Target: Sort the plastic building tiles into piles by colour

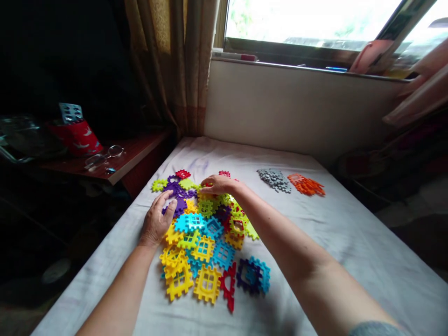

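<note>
A heap of flat plastic interlocking tiles (pixel 206 238) in yellow, blue, green, purple and red lies on a white sheet (pixel 350 242). My left hand (pixel 157 219) rests at the heap's left edge, fingers spread, touching purple tiles (pixel 178 192). My right hand (pixel 217 185) reaches across the heap to its far side, palm down, fingers curled over a red tile; whether it grips it is unclear.
A grey pile of small pieces (pixel 275 179) and an orange pile (pixel 306 185) lie farther right on the sheet. A wooden side table (pixel 133 149) at left carries glasses (pixel 104 157) and a red cup (pixel 79 136). Curtain and window wall stand behind.
</note>
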Tool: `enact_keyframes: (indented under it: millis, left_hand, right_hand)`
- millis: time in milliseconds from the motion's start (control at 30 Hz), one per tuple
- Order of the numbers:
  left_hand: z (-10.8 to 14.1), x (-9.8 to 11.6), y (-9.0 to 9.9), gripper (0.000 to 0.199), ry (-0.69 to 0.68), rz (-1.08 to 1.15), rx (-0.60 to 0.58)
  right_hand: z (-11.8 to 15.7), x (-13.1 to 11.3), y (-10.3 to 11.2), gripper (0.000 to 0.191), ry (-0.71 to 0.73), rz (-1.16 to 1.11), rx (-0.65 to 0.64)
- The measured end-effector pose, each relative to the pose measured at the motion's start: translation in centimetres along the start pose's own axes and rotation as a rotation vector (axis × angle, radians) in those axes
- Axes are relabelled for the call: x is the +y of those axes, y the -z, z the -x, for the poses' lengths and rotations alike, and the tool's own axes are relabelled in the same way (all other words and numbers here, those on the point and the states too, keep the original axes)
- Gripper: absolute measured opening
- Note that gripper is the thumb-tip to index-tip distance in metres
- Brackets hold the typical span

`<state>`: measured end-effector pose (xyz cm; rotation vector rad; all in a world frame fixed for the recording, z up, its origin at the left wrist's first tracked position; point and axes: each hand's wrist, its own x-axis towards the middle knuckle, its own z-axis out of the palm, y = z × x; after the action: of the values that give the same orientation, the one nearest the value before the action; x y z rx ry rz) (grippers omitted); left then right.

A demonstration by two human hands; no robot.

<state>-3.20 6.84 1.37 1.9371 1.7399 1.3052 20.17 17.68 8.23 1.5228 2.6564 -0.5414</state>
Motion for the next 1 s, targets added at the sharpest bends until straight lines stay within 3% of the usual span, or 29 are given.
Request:
enact_keyframes:
  millis: [100,233,300,367,433,567,633,733,833,1000]
  left_hand:
    - [-0.1,-0.1,-0.1,0.057,0.008,0.000,-0.020]
    - [-0.1,0.0,-0.3,0.059,-0.031,0.013,-0.020]
    - [0.0,0.2,-0.4,0.060,-0.058,0.020,-0.018]
    - [0.1,0.5,-0.7,0.060,-0.083,0.023,-0.019]
    - [0.0,0.5,-0.8,0.059,-0.099,0.018,-0.027]
    - [-1.6,-0.4,-0.5,0.058,-0.095,-0.055,-0.024]
    - [-3.1,-1.2,0.0,0.057,-0.083,-0.090,-0.002]
    - [-5.4,-2.3,0.6,0.055,-0.002,-0.174,0.018]
    - [-7.0,-2.9,0.2,0.055,0.117,-0.284,-0.066]
    - [-6.8,-1.7,-2.1,0.055,0.072,-0.254,-0.245]
  right_hand:
    - [5.1,-0.8,0.1,0.044,0.013,0.012,0.070]
    - [13.5,-2.7,-1.8,0.037,0.013,0.003,0.500]
    - [17.1,-3.9,-3.8,0.030,0.055,-0.048,0.636]
    - [19.7,-4.7,-5.9,0.026,0.172,-0.040,0.566]
    - [21.1,-4.7,-7.6,0.022,0.200,-0.034,0.548]
    - [23.0,-2.3,-10.0,0.029,-0.109,-0.113,0.900]
    - [24.2,-0.5,-11.1,0.031,-0.232,-0.087,0.994]
    - [26.2,1.9,-12.8,0.032,-0.301,-0.031,0.976]
    - [27.5,3.1,-13.7,0.032,-0.334,-0.040,0.955]
    - [27.5,3.0,-13.7,0.032,-0.354,-0.046,0.866]
